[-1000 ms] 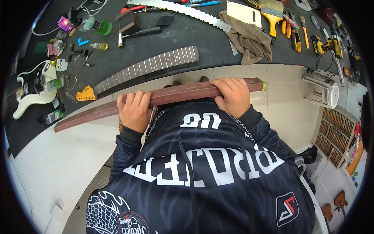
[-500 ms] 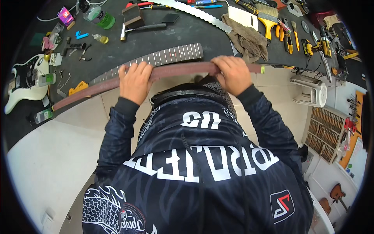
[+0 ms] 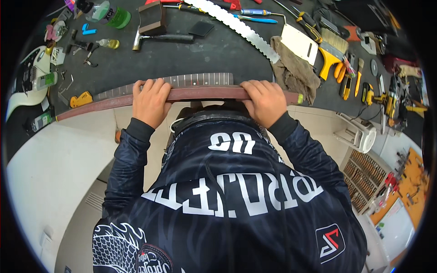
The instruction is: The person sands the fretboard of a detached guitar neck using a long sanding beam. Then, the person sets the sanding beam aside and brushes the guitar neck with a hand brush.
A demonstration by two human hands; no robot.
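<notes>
**Bar gripped at two spots, neck behind**

Head view: L hand & R hand both closed on the bar, palms down, fingers curled over its far side. Bar's long, dull red, runs L–R along the desk's front edge, partly covering the neck from this angle; can't tell if the two touch. Orange headstock shows just past the bar toward its L end. L tip is just beside a bottle; R tip, yellow-green, is near the cloth, contact unclear. Hammer & notched ruler lie farther back.

To hold it well, I'd say: firm grip, not a squeeze, load shared evenly. Bar sticks out much more past L hand than past R, so L side prob. tends to dip; brace that wrist. Keep it level, no twist. Watch L tip vs. bottle & far face vs. neck, b/c a knock could mark the wood. Shift w/ both arms together, not one wrist.
</notes>
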